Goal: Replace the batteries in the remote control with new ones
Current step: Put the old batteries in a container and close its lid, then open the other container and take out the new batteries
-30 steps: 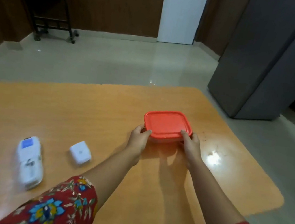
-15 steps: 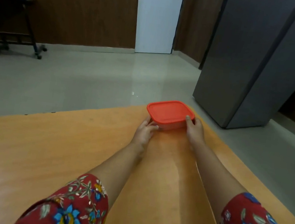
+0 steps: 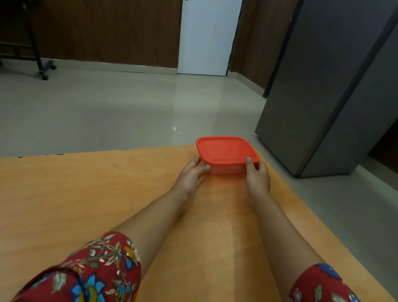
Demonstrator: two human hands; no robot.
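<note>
Both hands grip a container with a red lid [image 3: 227, 151] at the far edge of the orange counter [image 3: 32, 204] — the left hand [image 3: 190, 175] clasps its near-left corner, the right hand [image 3: 258, 176] its right side with the thumb laid over the lid's rim. The lid is on, and the contents cannot be made out. Floral red sleeves [image 3: 101, 275] cover the upper forearms at the bottom of the view. Beyond the counter lies grey floor; a tall grey cabinet [image 3: 343, 81] stands to the right, a white door [image 3: 209, 24] straight ahead and a dark wheeled stand [image 3: 10, 29] at the far left. Nothing stands between the hands and the container. Compared with a second ago, the container sits farther out on the counter, and the remote control and the small white piece beside it — then at the left — are now out of view.
</note>
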